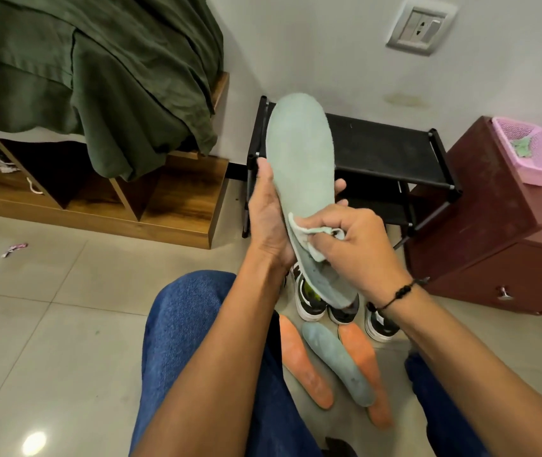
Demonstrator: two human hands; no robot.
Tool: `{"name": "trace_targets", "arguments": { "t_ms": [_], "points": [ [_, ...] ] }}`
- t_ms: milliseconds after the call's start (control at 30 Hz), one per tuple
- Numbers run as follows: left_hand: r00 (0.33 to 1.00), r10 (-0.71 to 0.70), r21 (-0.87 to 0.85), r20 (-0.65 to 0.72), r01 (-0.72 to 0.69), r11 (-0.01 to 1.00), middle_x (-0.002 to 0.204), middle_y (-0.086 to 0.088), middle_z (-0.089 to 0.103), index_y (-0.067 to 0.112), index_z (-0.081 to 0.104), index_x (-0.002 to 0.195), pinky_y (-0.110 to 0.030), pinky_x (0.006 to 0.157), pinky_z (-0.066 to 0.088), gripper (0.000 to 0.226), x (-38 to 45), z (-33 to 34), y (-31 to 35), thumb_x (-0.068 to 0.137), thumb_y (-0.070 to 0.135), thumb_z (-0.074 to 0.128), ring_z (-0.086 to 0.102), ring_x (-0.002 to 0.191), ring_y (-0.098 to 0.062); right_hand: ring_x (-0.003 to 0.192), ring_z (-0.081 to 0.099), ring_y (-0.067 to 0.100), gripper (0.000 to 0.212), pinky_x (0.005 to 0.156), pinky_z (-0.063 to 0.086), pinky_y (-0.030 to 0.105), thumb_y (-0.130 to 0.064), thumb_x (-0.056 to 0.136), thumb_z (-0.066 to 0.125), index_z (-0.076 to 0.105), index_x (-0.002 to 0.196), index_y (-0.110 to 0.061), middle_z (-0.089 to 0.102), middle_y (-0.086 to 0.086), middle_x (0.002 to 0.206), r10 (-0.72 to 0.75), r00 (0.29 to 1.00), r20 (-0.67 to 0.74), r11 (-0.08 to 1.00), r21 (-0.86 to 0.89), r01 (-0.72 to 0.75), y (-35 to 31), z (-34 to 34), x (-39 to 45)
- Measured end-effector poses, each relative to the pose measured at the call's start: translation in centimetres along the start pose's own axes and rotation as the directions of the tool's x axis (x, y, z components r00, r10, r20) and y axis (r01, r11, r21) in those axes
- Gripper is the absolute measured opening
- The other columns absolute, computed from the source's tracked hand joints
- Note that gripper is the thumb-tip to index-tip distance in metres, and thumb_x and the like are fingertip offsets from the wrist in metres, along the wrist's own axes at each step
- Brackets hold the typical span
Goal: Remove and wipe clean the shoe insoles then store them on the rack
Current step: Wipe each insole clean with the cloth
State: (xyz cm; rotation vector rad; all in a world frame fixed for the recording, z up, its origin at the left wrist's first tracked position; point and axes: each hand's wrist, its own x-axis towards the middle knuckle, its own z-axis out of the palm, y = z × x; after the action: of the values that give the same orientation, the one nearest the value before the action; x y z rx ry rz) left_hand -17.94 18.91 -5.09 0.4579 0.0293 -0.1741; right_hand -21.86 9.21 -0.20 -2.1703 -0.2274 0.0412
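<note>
— Where was the insole being cleaned?

— The pale green insole stood upright in front of the black shoe rack, its toe end covering the rack's left corner. The left hand gripped it from behind, thumb on the left edge and fingertips showing past the right edge; the palm side was hidden by the insole.

— And the other hand?

— The right hand had its fingers curled around a small pale cloth and pressed it to the lower half of the insole. Most of the cloth was buried under the fingers, so its shape was hard to make out.

— What else lay near the rack?

— Below the rack, on the tiled floor, stood black-and-white sneakers, largely hidden behind the hands and the insole's heel; how many, I could not tell. Nearer than those lay two orange insoles and a second green insole between them, overlapping the right one. Right of the rack sat a dark red cabinet carrying a pink basket, cut off by the frame edge.
</note>
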Motion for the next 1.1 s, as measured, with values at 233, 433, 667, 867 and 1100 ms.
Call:
{"name": "trace_targets", "arguments": {
  "t_ms": [233, 433, 667, 867, 1100],
  "points": [
    [0.999, 0.021, -0.014, -0.037, -0.022, 1.0, 0.106, -0.018, 0.062, 0.01, 0.056, 0.12, -0.04, 0.08, 0.05, 0.07, 0.6, -0.3, 0.1, 0.093, 0.064, 0.02, 0.06, 0.085, -0.027, 0.075, 0.059, 0.007, 0.024, 0.069, 0.047, 0.014, 0.0, 0.082, 0.061, 0.072, 0.096, -0.015, 0.065, 0.001, 0.088, -0.125, 0.972, -0.198, 0.988, -0.119, 0.102, -0.5, -2.1, 2.3],
    [0.997, 0.035, -0.049, -0.063, -0.038, 0.998, 0.102, -0.015, 0.062, 0.007, 0.055, 0.119, -0.04, 0.087, 0.047, 0.05, 0.3, -0.1, 0.2, 0.09, 0.039, 0.029, 0.058, 0.093, -0.027, 0.063, 0.06, 0.032, 0.021, 0.067, 0.047, 0.043, 0.0, 0.073, 0.063, 0.075, 0.085, -0.012, 0.065, 0.012, 0.075, -0.45, 0.886, -0.114, 0.728, -0.621, 0.29, 0.4, -0.4, 6.2],
    [1.0, -0.009, -0.142, -0.015, 0.007, 0.99, 0.098, -0.021, 0.063, 0.0, 0.062, 0.106, -0.044, 0.082, 0.052, 0.058, 0.4, -0.8, 0.1, 0.076, 0.04, 0.033, 0.059, 0.086, -0.029, 0.077, 0.062, 0.029, 0.016, 0.075, 0.048, 0.049, -0.011, 0.082, 0.058, 0.074, 0.082, -0.015, 0.068, 0.006, 0.081, -0.273, 0.957, -0.1, 0.907, -0.358, 0.222, 0.2, 3.3, 1.4],
    [0.999, 0.023, -0.112, -0.046, -0.028, 0.993, 0.092, -0.019, 0.067, 0.003, 0.068, 0.096, -0.039, 0.082, 0.05, 0.055, 0.3, 0.0, -0.2, 0.083, 0.035, 0.026, 0.063, 0.083, -0.029, 0.087, 0.064, 0.021, 0.019, 0.081, 0.052, 0.035, -0.006, 0.081, 0.062, 0.075, 0.092, -0.016, 0.065, -0.008, 0.084, -0.195, 0.971, -0.138, 0.969, -0.181, 0.169, -0.4, -0.4, 2.5],
    [1.0, 0.002, -0.055, -0.023, -0.003, 0.998, 0.092, -0.012, 0.063, 0.006, 0.058, 0.108, -0.035, 0.074, 0.051, 0.046, 0.2, 0.5, -0.5, 0.075, 0.03, 0.035, 0.06, 0.081, -0.025, 0.071, 0.06, 0.025, 0.02, 0.083, 0.032, 0.047, -0.013, 0.077, 0.057, 0.074, 0.086, -0.019, 0.066, 0.005, 0.083, -0.454, 0.859, -0.237, 0.731, -0.651, 0.207, 1.0, -1.0, 6.9]
  ]
}}
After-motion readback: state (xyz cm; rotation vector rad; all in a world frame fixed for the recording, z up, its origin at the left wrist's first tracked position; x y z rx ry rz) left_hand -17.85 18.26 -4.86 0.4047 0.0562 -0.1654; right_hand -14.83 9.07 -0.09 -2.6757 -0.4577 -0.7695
